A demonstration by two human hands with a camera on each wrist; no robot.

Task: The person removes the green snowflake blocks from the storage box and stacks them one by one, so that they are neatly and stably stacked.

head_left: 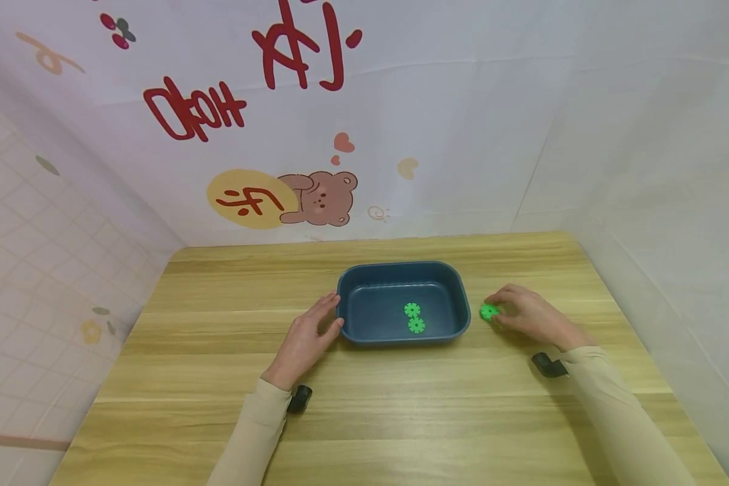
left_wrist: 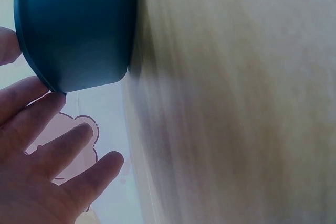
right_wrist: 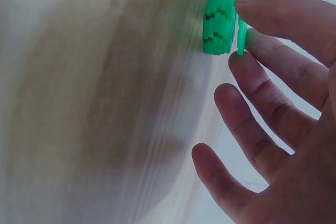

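A dark blue rectangular tub (head_left: 373,314) stands on the table, and two green notched discs (head_left: 412,310) lie flat on its floor, edge to edge. My left hand (head_left: 304,341) is at the tub's left end, its thumb and fingertips touching the rim and the fingers mostly straight. To the right of the tub, my right hand (head_left: 531,316) pinches one green notched disc (right_wrist: 241,38) between thumb and fingertips. That disc is slightly apart from the top of a short stack of the same green discs (right_wrist: 219,23) on the table. The other right fingers are spread.
The wood-grain table (head_left: 395,418) reaches back to a white printed cloth (head_left: 462,135) with a bear and red lettering. More white cloth hangs along the left and right sides. A black wrist mount (head_left: 549,365) sits under the right sleeve, another (head_left: 300,399) by the left.
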